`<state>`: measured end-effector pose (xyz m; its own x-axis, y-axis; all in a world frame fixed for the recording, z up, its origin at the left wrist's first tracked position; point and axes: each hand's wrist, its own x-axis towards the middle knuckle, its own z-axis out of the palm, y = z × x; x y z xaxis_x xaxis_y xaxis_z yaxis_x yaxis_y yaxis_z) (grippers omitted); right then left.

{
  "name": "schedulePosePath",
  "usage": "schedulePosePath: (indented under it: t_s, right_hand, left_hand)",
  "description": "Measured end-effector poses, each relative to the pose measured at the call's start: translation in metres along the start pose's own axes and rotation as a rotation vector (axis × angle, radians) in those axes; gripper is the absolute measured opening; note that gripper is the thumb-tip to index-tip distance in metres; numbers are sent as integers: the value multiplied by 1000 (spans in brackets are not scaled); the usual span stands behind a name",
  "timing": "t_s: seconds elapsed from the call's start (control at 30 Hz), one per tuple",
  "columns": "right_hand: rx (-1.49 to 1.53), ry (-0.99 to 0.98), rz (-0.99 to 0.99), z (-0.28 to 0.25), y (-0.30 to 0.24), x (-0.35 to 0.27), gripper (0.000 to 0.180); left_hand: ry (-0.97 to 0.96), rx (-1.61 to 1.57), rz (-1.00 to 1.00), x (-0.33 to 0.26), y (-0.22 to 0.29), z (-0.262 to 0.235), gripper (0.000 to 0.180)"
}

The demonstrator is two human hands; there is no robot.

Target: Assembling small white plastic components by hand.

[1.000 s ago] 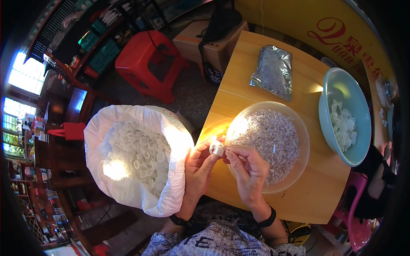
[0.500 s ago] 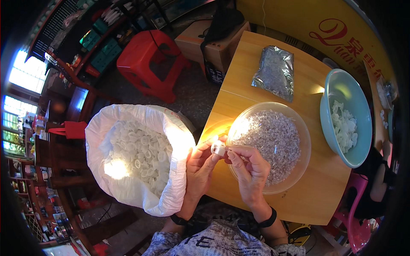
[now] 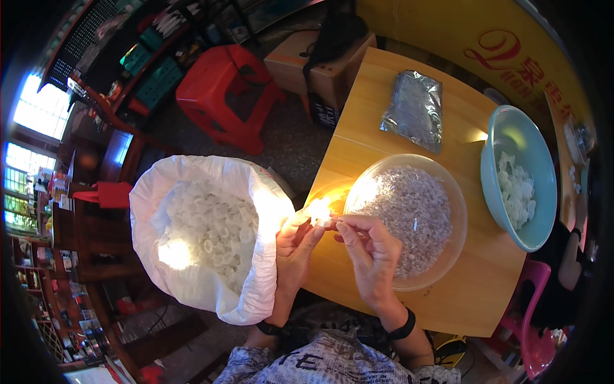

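White plastic piece [image 3: 324, 221] pinched in left hand [image 3: 294, 253], thumb against fingers; right hand [image 3: 371, 251] pinched closed just beside, contents unclear, glare. I'd guess light, stiffish, slippery: hold sides, gently.

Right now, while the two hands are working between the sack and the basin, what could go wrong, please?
The small white plastic part, pinched in the fingers of the left hand, might slip and fall. Strong glare washes out its upper side, so a wrong angle could go unnoticed. The left hand is also close to the open white sack, so a bump might spill some pale plastic pieces.
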<state>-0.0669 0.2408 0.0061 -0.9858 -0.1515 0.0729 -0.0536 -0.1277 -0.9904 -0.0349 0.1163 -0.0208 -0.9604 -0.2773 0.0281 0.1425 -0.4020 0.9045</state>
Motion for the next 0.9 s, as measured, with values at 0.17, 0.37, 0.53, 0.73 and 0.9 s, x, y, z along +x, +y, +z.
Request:
schedulePosePath:
  t_s: [0.17,0.37,0.53,0.73,0.9]
  right_hand:
    - [82,-6,67,1,1,2,12]
    - [79,-29,65,3,1,4,11]
    - [188,-6,91,4,-1,4,10]
    - [103,-14,29,3,1,2,10]
    - [60,-4,13,3,2,2,10]
  left_hand:
    - [33,119,-78,-3,3,-4,31]
    - [-34,95,5,0,-2,-9,32]
    - [22,78,-88,2,3,-4,32]
    - [11,46,-101,2,9,1,30]
    - [36,16,-101,1,5,0,31]
